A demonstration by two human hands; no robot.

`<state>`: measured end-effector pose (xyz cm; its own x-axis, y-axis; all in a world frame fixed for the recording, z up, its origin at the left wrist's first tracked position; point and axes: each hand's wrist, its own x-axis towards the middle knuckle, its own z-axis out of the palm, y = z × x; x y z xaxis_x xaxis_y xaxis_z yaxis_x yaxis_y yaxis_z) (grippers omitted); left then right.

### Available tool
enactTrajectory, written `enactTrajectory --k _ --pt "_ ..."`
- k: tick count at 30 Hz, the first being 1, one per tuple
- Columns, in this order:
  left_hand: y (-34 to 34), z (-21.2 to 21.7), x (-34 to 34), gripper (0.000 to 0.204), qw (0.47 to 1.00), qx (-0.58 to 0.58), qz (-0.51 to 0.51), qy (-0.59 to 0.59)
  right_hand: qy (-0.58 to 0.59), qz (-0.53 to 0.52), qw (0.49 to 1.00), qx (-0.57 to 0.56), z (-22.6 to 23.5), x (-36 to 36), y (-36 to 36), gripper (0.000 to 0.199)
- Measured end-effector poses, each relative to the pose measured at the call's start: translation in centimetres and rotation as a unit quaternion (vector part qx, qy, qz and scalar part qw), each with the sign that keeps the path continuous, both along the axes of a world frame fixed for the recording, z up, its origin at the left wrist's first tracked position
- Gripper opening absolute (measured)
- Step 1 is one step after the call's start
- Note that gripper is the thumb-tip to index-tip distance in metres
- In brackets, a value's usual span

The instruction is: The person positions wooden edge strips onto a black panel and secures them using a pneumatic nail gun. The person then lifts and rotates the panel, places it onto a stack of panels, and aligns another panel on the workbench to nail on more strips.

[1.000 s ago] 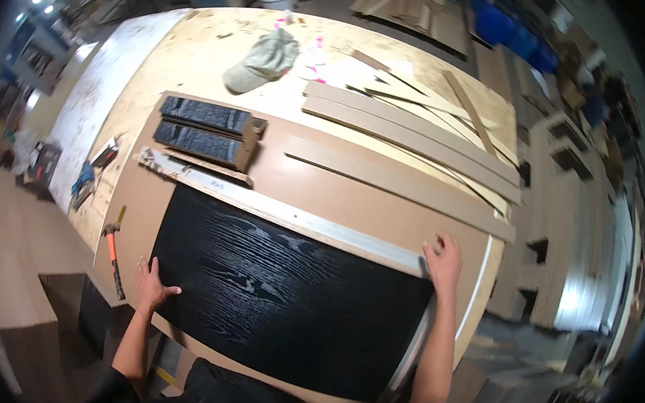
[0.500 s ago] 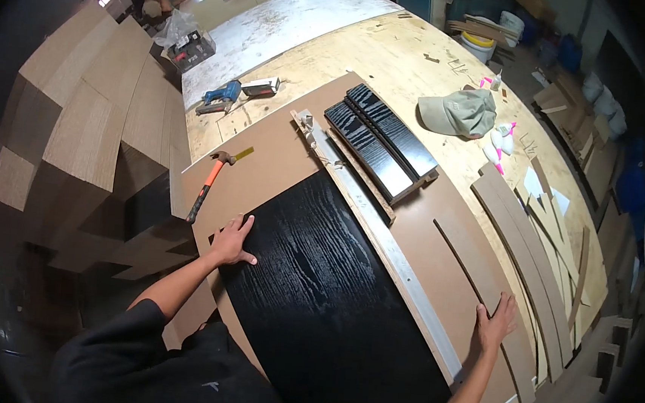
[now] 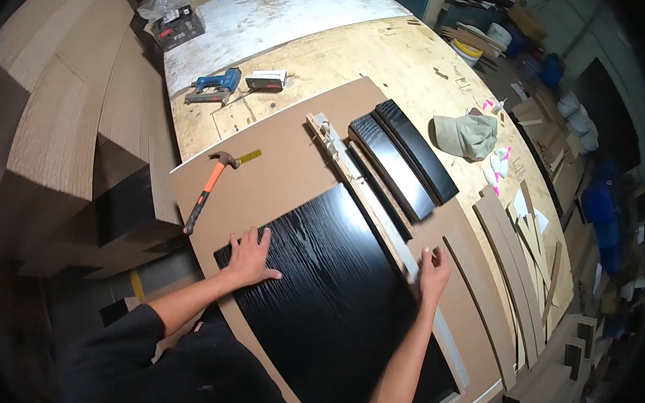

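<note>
A large black wood-grained panel [image 3: 330, 293] lies flat on a brown board [image 3: 289, 146]. My left hand [image 3: 248, 260] rests on the panel's left part near its edge, fingers spread and thumb out. By the panel's right edge runs a long strip with a pale metallic face [image 3: 368, 194]. My right hand [image 3: 432, 277] is over or beside this strip, thumb and fingers pointing away from me and slightly apart; nothing shows between them. Beyond it lie two glossy black pieces [image 3: 397, 169] side by side, and a thin black strip [image 3: 377, 187] left of them.
An orange-handled claw hammer [image 3: 207, 192] lies left, by a yellow strip [image 3: 250, 156]. Farther off are a blue nail gun [image 3: 214, 87], a small box [image 3: 266, 80] and a cap [image 3: 464, 135]. Brown strips [image 3: 510, 269] lie right; tall stacked wood-toned panels [image 3: 73, 98] stand left.
My right hand has moved left and away from me, from the brown board to the pale strip. My left hand stays on the panel. The whole view has shifted somewhat.
</note>
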<state>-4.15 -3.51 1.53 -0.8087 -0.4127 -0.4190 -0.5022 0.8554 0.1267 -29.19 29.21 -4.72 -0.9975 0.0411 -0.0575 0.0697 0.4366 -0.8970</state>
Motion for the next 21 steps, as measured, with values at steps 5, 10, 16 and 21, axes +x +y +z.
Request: enactTrajectory --k 5,10,16,21 --pt "-5.3 1.5 -10.7 0.089 0.964 0.122 0.0 0.236 -0.089 -0.028 0.995 0.016 2.4 -4.3 -7.7 0.061" --pt "-9.2 0.4 -27.8 0.08 0.913 0.26 -0.003 0.315 -0.091 -0.076 0.991 0.059 -0.5 -6.0 -8.9 0.047" --pt "-10.4 -0.4 -33.6 0.058 0.929 0.291 0.012 0.228 -0.122 -0.094 0.988 -0.008 3.4 -5.4 -11.8 0.043" --pt "-10.7 -1.6 -33.4 0.054 0.909 0.304 0.013 0.286 -0.122 -0.089 0.987 0.058 2.9 -5.7 -11.5 0.051"
